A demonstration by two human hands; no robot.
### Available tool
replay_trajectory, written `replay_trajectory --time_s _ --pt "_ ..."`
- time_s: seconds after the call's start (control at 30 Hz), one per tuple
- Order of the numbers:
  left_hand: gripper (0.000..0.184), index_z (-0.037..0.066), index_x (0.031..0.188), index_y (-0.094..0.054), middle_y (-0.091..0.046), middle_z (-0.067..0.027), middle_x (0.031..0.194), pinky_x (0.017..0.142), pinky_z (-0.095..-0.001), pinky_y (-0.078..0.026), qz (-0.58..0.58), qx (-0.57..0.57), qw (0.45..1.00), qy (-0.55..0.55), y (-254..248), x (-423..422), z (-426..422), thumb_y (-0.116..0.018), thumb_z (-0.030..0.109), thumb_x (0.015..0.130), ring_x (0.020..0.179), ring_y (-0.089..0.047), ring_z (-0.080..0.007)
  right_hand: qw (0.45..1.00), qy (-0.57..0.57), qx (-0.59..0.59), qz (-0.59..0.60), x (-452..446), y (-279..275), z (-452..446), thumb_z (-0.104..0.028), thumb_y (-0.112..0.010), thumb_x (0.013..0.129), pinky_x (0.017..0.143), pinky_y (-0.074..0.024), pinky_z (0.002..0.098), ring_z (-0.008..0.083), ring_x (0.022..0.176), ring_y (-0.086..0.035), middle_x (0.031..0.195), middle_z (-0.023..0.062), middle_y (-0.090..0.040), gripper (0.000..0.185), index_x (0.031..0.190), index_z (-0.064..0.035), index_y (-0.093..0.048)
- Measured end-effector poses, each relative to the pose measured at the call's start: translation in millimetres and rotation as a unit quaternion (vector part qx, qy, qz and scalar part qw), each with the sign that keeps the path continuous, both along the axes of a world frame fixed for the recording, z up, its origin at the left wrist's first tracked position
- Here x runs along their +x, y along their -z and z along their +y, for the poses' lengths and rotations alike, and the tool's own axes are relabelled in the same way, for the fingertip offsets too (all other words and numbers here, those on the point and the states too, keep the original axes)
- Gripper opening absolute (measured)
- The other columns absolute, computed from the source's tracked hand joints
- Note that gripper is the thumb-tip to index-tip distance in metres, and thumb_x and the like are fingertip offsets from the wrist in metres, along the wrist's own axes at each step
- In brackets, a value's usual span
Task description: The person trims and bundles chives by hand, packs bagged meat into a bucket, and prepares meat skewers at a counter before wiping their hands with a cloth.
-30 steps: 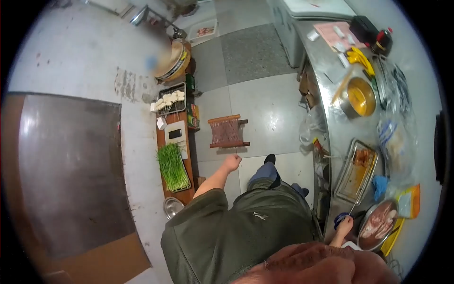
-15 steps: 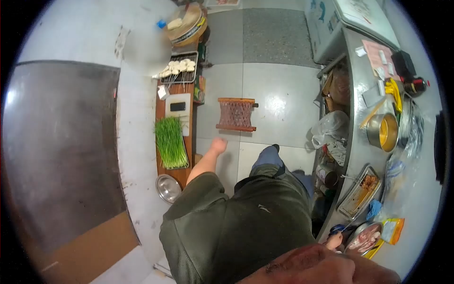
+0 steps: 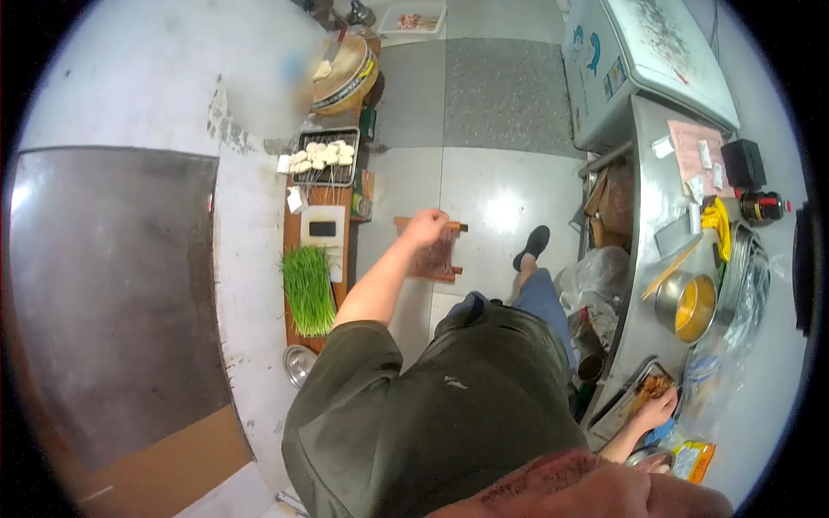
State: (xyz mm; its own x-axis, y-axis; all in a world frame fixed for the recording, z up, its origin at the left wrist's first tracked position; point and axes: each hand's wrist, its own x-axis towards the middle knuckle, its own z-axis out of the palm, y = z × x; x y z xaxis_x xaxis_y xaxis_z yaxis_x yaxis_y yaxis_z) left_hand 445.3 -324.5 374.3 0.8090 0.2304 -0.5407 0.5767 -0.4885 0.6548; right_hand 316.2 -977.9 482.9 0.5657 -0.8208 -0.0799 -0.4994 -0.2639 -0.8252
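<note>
My left hand (image 3: 427, 226) is curled into a loose fist in front of my body, with nothing visible in it. From the camera it covers part of a low folding stool (image 3: 434, 259) with wooden bars and a woven seat, standing on the floor. At lower right, my right hand (image 3: 659, 410) is at the near end of a metal tray (image 3: 617, 410) smeared with reddish-brown food. Its fingers are bent, and what they grip, if anything, is hidden. Below it are a blue cloth-like item (image 3: 663, 432) and a bowl of meat (image 3: 649, 459), partly covered by the forearm.
On the left bench lie green chives (image 3: 307, 293), a phone (image 3: 323, 229), a rack of skewered white pieces (image 3: 324, 157) and a round chopping block (image 3: 345, 78). The right metal counter holds a pot of yellow liquid (image 3: 689, 306). A white freezer (image 3: 648, 60) stands beyond it.
My left hand has swung forward, over the stool in view. The right hand has moved from the meat bowl up to the tray. One foot has stepped forward, and the view has shifted.
</note>
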Motion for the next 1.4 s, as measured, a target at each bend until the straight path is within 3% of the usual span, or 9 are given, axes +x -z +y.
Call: replay_trajectory --time_s 0.2,0.27,0.4,0.6,0.77,0.9,1.03,1.2,1.4 --pt "0.036 -0.003 0.086 -0.063 -0.065 -0.0126 0.076 0.067 -0.034 -0.048 -0.041 0.147 0.988 -0.028 1 69 66 -0.055 0.032 0.087 0.07 -0.061 -0.0201 0.982 -0.143 0.051 -0.116 207 -21 80 -0.021 -0.053 0.094 0.054 -0.0328 0.0213 0.0052 0.061 -0.041 0.069 -0.0036 -0.048 0.019 0.09 -0.003 -0.057" --pt "0.039 -0.001 0.091 -0.064 -0.062 -0.0261 0.091 0.077 -0.0447 -0.047 0.041 0.154 0.984 -0.081 0 55 80 -0.052 0.035 0.085 0.092 -0.059 -0.0414 0.98 -0.169 0.065 -0.082 274 -15 94 -0.02 -0.053 0.094 0.053 -0.031 0.0203 0.0039 0.06 -0.039 0.067 -0.0053 -0.046 0.018 0.09 -0.003 -0.057" --pt "0.04 -0.003 0.092 -0.064 -0.065 -0.022 0.084 0.076 -0.0397 -0.049 0.134 0.052 0.95 -0.276 32 -16 75 -0.051 0.034 0.087 0.082 -0.064 -0.0343 0.95 -0.25 0.162 -0.09 423 -10 144 -0.02 -0.055 0.093 0.049 -0.0264 0.0191 0.0021 0.056 -0.034 0.065 -0.0065 -0.042 0.017 0.087 -0.0034 -0.057" --pt "0.042 -0.002 0.101 -0.064 -0.067 -0.0201 0.087 0.074 -0.0389 -0.05 0.274 0.016 0.899 -0.342 63 -42 6 -0.05 0.035 0.088 0.081 -0.066 -0.0319 0.901 -0.397 0.155 -0.085 638 -11 260 -0.021 -0.056 0.092 0.045 -0.0245 0.0195 0.0019 0.052 -0.033 0.062 -0.0067 -0.04 0.019 0.088 -0.0031 -0.059" --pt "0.038 0.001 0.104 -0.064 -0.066 -0.0152 0.094 0.074 -0.0379 -0.049 0.272 -0.128 0.845 -0.442 67 87 34 -0.052 0.032 0.087 0.085 -0.063 -0.0289 0.894 -0.426 0.121 -0.067 776 -8 361 -0.023 -0.056 0.092 0.046 -0.0268 0.0201 0.0032 0.053 -0.035 0.061 -0.0055 -0.043 0.022 0.09 -0.0012 -0.059" --pt "0.029 -0.001 0.098 -0.063 -0.064 -0.0095 0.083 0.062 -0.0342 -0.048 0.162 0.145 0.962 -0.165 198 186 149 -0.058 0.023 0.084 0.073 -0.061 -0.0197 0.898 -0.403 0.172 -0.03 858 -31 418 -0.023 -0.056 0.092 0.046 -0.0285 0.0208 0.0035 0.052 -0.036 0.062 -0.0052 -0.042 0.02 0.089 -0.0024 -0.058" --pt "0.038 -0.001 0.092 -0.066 -0.064 -0.0252 0.087 0.076 -0.0427 -0.047 0.042 0.064 0.953 -0.293 79 458 261 -0.052 0.034 0.082 0.086 -0.061 -0.0402 0.916 -0.379 0.127 -0.043 949 -31 449 -0.023 -0.053 0.092 0.047 -0.0305 0.02 0.0036 0.053 -0.037 0.064 -0.0042 -0.043 0.022 0.089 -0.0022 -0.059" --pt "0.033 0.0 0.096 -0.066 -0.064 -0.0231 0.084 0.075 -0.0398 -0.048 -0.107 0.06 0.961 -0.247 47 705 362 -0.055 0.03 0.084 0.083 -0.063 -0.036 0.932 -0.327 0.153 -0.02 1038 -4 476 -0.023 -0.053 0.092 0.049 -0.0326 0.0189 0.0034 0.055 -0.039 0.064 -0.0037 -0.044 0.023 0.089 -0.0007 -0.06" --pt "0.032 0.0 0.088 -0.065 -0.064 -0.0225 0.083 0.072 -0.0426 -0.048 -0.036 0.138 0.967 -0.212 7 867 383 -0.053 0.029 0.085 0.081 -0.062 -0.0385 0.942 -0.336 -0.009 0.01 1201 64 487 -0.027 -0.052 0.091 0.05 -0.0335 0.0253 0.0081 0.055 -0.039 0.064 -0.001 -0.045 0.027 0.084 -0.001 -0.057"
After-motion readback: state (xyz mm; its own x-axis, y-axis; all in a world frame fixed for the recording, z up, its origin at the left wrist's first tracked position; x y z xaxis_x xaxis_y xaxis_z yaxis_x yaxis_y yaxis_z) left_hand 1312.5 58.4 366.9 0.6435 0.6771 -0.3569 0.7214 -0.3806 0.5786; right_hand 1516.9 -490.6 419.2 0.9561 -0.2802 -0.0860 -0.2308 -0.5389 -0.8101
